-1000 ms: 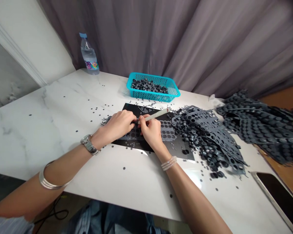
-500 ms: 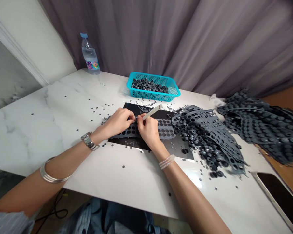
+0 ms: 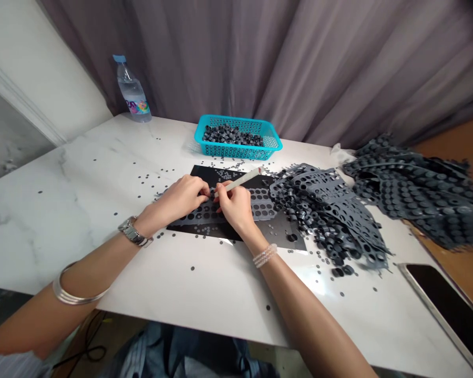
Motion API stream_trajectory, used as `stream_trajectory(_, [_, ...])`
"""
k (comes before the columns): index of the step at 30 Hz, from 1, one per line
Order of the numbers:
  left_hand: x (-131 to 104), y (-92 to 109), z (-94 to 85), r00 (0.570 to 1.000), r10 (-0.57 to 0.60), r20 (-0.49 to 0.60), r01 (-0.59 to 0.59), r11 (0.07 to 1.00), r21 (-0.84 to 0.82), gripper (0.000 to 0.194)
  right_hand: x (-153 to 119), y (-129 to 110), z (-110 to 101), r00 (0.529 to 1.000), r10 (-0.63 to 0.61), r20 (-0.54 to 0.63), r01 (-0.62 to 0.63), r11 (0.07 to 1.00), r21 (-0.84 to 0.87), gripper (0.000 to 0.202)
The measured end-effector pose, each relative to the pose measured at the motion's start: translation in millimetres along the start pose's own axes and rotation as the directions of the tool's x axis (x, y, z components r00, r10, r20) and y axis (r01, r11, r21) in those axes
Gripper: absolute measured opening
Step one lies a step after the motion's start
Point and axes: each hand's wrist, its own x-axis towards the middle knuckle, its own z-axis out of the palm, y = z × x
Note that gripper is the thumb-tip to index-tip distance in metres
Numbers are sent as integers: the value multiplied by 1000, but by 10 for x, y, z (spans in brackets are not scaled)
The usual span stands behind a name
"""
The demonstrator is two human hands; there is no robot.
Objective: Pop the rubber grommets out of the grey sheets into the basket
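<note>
A grey rubbery sheet with rows of round holes [image 3: 263, 205] lies on a black board [image 3: 181, 227]. My right hand [image 3: 235, 206] grips a pale, pen-like stick [image 3: 242, 180], its tip down at the sheet and its other end pointing up to the right. Beside it, my left hand [image 3: 187, 195] rests over the sheet's left part with its fingers pinched near the stick's tip; what they hold, if anything, is hidden. Small dark discs are scattered around the board.
Behind the board stands a turquoise basket [image 3: 236, 152] of dark rings. A bottle [image 3: 134, 97] is at the back left. To the right lie loose rings with punched sheets [image 3: 331, 205], more grey sheets [image 3: 418, 189] and a phone [image 3: 441, 310] near the front edge.
The camera view has shifted slightly, moving the whole scene a little left. The stick in my right hand leans lower, and its tip sits slightly apart from my left fingers' former spot.
</note>
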Motion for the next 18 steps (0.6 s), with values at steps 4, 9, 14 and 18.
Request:
stream_trajectory(4, [0,-13,23,1000,-8,-3,8,1000,3,16,15,3,20,1000,-27,3,27,998,-52,29])
stream_trajectory(9, [1,56,-16,998,-23,-53,18,996,-92,14,37,3,62,997,-81,1,80,986,-148,28])
stream_trajectory(14, [4,28,-272,932,-302,-202,151,827,-542,5,39,16,61,1000,-16,-3,15,998,-57,27])
stream_trajectory(18, [19,-145,-356,883,-463,73,221,274,-936,2,23,-13,5,995,97,-29,-91,982,165,34])
